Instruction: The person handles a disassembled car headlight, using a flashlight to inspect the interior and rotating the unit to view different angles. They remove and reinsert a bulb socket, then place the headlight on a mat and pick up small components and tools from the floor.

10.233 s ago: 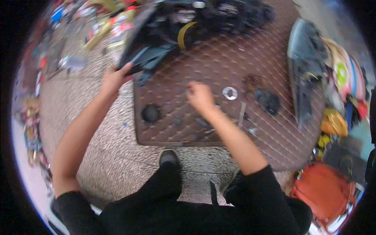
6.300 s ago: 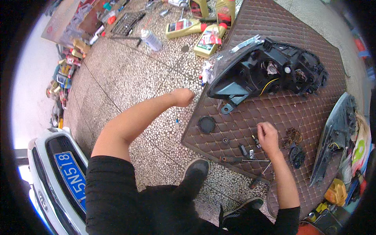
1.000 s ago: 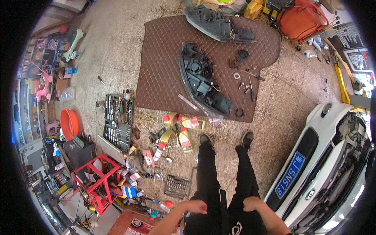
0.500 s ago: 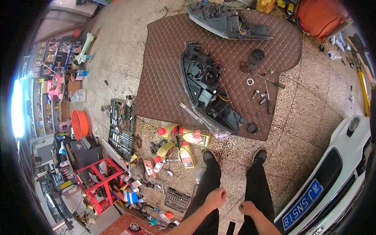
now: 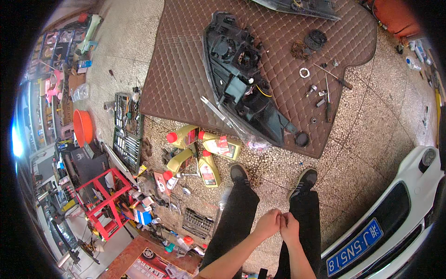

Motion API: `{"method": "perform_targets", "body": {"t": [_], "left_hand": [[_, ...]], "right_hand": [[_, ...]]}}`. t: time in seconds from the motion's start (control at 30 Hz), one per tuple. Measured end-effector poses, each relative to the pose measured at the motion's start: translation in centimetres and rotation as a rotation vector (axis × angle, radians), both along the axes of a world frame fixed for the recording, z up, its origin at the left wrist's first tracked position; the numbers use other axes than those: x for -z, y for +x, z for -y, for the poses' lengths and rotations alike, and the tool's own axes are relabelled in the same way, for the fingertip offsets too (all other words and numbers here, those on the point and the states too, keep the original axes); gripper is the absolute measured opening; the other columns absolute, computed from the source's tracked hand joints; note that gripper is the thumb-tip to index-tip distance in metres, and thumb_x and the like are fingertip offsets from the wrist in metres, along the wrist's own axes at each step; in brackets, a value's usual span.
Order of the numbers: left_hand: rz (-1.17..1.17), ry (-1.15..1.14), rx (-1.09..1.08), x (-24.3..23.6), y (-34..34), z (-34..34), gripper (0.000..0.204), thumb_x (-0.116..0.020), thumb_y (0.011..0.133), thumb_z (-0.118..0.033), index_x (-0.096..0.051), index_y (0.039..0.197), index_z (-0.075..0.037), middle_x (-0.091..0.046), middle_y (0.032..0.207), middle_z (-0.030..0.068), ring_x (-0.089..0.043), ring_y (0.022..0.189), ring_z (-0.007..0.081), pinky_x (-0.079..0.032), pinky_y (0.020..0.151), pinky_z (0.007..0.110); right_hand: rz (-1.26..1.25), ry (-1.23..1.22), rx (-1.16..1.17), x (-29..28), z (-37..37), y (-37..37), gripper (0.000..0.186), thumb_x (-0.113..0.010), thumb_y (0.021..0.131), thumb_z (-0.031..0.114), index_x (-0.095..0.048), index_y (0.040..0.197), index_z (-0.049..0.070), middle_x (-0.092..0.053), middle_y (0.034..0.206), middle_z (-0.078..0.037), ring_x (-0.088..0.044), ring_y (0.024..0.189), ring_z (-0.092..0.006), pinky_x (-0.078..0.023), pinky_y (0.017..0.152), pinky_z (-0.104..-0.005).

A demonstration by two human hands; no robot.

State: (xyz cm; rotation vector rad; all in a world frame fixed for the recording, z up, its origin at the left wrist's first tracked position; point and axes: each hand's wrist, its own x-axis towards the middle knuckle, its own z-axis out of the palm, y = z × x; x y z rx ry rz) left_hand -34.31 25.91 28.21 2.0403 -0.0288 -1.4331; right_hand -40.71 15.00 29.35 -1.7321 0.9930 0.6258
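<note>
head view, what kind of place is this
Most likely a car repair workshop: a dismantled headlight housing lies on a brown quilted mat, with a socket tool tray and a white car's bumper nearby.

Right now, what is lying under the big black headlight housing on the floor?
The headlight housing lies on a brown quilted mat spread over the pebbled floor. Small parts and a screwdriver lie beside it on the mat. Whatever sits directly beneath the housing is covered.

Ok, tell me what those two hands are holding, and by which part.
It cannot be told: the left hand and right hand meet fingertip to fingertip, and anything pinched between them is too small to see.
</note>
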Motion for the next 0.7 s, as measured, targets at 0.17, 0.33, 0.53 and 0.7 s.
{"method": "perform_targets", "body": {"t": [0.17, 0.33, 0.53, 0.7], "left_hand": [[0.017, 0.01, -0.029, -0.6, 0.5, 0.7, 0.019, -0.052, 0.092, -0.014, -0.059, 0.106, -0.003, -0.064, 0.098, 0.0222, -0.064, 0.089, 0.042, -0.051, 0.078, 0.048], [0.002, 0.026, -0.034, -0.8, 1.0, 1.0, 0.019, -0.051, 0.092, -0.014, -0.059, 0.106, -0.004, -0.065, 0.099, 0.0224, -0.064, 0.09, 0.042, -0.051, 0.078, 0.049], [0.001, 0.034, -0.03, -0.6, 1.3, 1.2, 0.02, -0.051, 0.092, -0.014, -0.06, 0.107, -0.004, -0.065, 0.101, 0.0224, -0.064, 0.092, 0.0418, -0.051, 0.08, 0.048], [0.019, 0.023, -0.057, -0.6, 1.3, 1.1, 0.021, -0.051, 0.092, -0.013, -0.061, 0.108, -0.003, -0.065, 0.1, 0.0227, -0.064, 0.092, 0.042, -0.051, 0.079, 0.049]], "right_hand": [[-0.031, -0.016, -0.012, -0.3, 0.2, 0.7, 0.012, -0.058, 0.092, 0.01, -0.061, 0.092, -0.001, -0.067, 0.078, -0.018, -0.067, 0.069, -0.0288, -0.051, 0.064, -0.0367], [-0.061, -0.008, -0.008, -0.2, 0.5, 1.0, 0.012, -0.059, 0.092, 0.01, -0.061, 0.093, -0.001, -0.067, 0.081, -0.019, -0.068, 0.072, -0.0308, -0.051, 0.065, -0.0372], [-0.062, -0.028, 0.013, 0.0, 0.2, 1.0, 0.013, -0.059, 0.093, 0.011, -0.061, 0.094, -0.002, -0.067, 0.081, -0.02, -0.068, 0.073, -0.0321, -0.051, 0.065, -0.0385], [-0.088, -0.023, 0.041, 0.1, 0.1, 1.1, 0.014, -0.059, 0.091, 0.013, -0.061, 0.093, 0.0, -0.067, 0.081, -0.021, -0.067, 0.072, -0.0363, -0.052, 0.065, -0.0426]]}}
